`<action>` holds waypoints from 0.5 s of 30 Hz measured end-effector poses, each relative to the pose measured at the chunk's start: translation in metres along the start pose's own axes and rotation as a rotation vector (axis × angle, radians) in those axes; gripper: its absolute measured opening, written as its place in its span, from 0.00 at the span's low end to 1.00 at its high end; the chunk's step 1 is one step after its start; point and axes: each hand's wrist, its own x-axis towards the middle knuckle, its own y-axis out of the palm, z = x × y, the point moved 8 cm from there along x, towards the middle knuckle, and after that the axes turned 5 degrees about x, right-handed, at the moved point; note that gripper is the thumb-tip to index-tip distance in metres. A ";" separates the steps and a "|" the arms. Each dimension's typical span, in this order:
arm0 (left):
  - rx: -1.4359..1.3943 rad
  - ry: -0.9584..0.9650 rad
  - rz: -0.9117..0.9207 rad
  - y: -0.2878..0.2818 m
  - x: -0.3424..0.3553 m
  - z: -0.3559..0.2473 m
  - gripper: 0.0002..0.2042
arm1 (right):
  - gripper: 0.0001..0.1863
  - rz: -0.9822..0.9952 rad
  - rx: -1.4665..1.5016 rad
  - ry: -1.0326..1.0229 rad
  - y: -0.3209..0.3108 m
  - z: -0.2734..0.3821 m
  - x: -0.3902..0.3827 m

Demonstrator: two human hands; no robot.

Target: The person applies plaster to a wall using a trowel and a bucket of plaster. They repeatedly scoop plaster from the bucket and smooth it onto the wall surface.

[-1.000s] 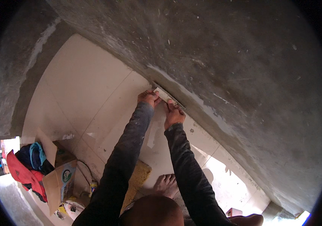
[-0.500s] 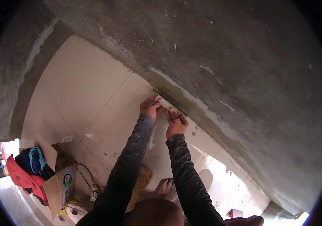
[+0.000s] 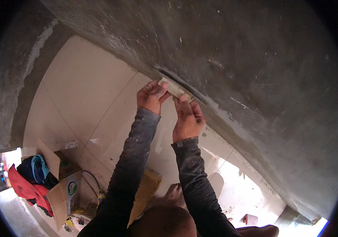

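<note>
Clamping fingers and thumbs of the left hand (image 3: pixel 151 97) and right hand (image 3: pixel 189 119) on a pale strip (image 3: pixel 172 87), holding it just beside the grey wall (image 3: pixel 256 79). At lower left, showing a green oval label (image 3: pixel 72 188) with lettering on a cardboard box (image 3: pixel 59 200).

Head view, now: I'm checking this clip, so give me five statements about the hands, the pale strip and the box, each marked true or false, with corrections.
1. The left hand and right hand both hold the pale strip. True.
2. Both hands wear thick gloves. False: they are bare.
3. The strip is close to the grey wall. True.
4. A red cloth shows at the left side of the cardboard box. True.
5. The box is at the picture's upper right. False: it is at the lower left.
</note>
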 end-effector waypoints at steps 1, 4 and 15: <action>-0.047 0.087 0.057 0.009 -0.006 -0.016 0.10 | 0.08 0.096 0.017 -0.056 0.015 0.011 -0.005; -0.072 0.087 0.074 0.010 -0.026 -0.022 0.13 | 0.03 0.050 -0.109 -0.039 0.009 0.018 -0.021; 0.192 -0.052 -0.073 -0.060 -0.005 0.075 0.10 | 0.02 -0.230 -0.150 0.016 -0.149 0.029 -0.047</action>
